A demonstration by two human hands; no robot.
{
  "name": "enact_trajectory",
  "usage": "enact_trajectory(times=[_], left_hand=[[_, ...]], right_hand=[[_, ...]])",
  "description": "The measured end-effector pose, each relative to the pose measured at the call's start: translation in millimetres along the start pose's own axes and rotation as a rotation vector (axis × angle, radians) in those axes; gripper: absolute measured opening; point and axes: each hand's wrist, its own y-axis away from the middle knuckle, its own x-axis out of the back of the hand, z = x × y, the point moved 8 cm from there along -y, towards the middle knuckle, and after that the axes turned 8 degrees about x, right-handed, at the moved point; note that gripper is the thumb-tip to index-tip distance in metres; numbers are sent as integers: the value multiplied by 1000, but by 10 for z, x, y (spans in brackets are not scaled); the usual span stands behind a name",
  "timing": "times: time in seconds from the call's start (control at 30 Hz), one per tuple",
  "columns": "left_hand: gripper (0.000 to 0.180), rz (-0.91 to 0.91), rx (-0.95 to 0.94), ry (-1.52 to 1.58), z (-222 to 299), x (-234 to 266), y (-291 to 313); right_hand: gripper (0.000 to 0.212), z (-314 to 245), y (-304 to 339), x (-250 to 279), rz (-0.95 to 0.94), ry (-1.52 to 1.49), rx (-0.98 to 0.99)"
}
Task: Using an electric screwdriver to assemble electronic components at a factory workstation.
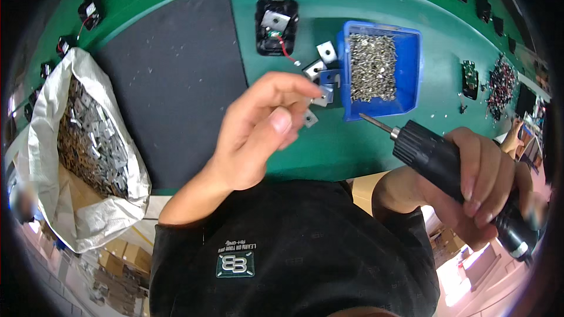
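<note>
My right hand [487,185] is wrapped round a black electric screwdriver [432,152], its bit pointing up and left toward the near edge of a blue bin [414,70] of small silver screws [373,67]. Over the table, my left hand [255,123] is half curled, thumb and index finger apart, with nothing visible between them. Its index fingertip is at several small metal plates with holes [326,53] lying left of the bin; the hand partly covers them. Behind the hand sits a black plastic housing [277,50] with a metal plate, a green board and red wires.
A dark grey mat [176,82] covers the table's left part. A white sack [126,205] of metal plates [94,135] stands at the left edge. More black housings [91,12] line the far side. At right lie a housing with a green board [469,79] and a wire pile [502,85].
</note>
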Motion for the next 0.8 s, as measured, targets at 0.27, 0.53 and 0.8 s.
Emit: enact_trajectory(times=[0.27,0.53,0.8], left_hand=[[62,-82,127,158,-279,-196,42],[67,-260,60,20,-257,-394,152],[55,-124,20,-369,-225,-231,183]], right_hand=[[41,95,92,-203,-170,-215,-95],[38,190,206,-283,-223,-115,-222],[38,59,193,-234,-191,-154,-87]])
